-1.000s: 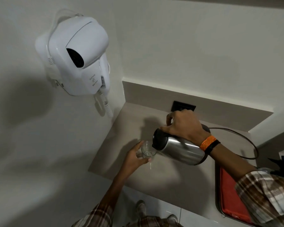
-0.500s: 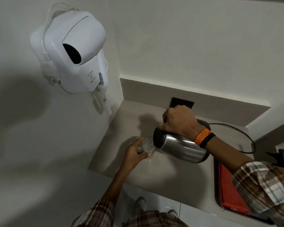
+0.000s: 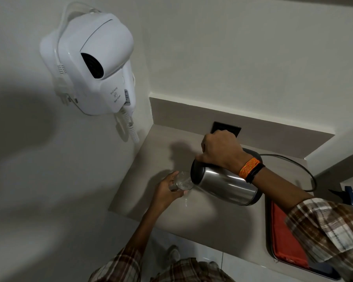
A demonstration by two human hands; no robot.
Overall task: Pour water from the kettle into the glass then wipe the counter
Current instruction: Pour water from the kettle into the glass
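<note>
I have the right hand (image 3: pixel 220 149) wrapped around the handle on top of the kettle (image 3: pixel 226 185), gripping it firmly, with an orange and black band (image 3: pixel 251 169) on that wrist. The kettle is steel with a dark lid end, tipped well over on its side so its spout end points toward the left edge of the desk (image 3: pixel 202 216). It is lifted clear of the desk surface, roughly over the middle of it.

My left hand (image 3: pixel 165 192) is closed around the glass (image 3: pixel 182 181), fingers curled around its near side. The glass is held tilted, its mouth right at the kettle's spout, and I can see clear water inside it. It sits near the left edge of the desk, toward the front; I cannot tell whether its base touches the surface. Just below the glass, a small pale streak (image 3: pixel 186 201) shows on the desk, which looks like spilled water.

Behind the kettle, a black cord (image 3: pixel 293 162) loops across the back right part of the desk. A dark plate (image 3: pixel 225 129) is set in the low back wall, just behind my right hand. At the front right corner lies a dark tray (image 3: pixel 300 267) with a red cloth (image 3: pixel 283 241) in it, partly covered by my plaid sleeve (image 3: pixel 330 233). A blue object (image 3: pixel 349 195) pokes in at the right edge; I cannot make out what it is. On the left wall hangs a white hair dryer (image 3: pixel 90 64) with a coiled cord.
</note>
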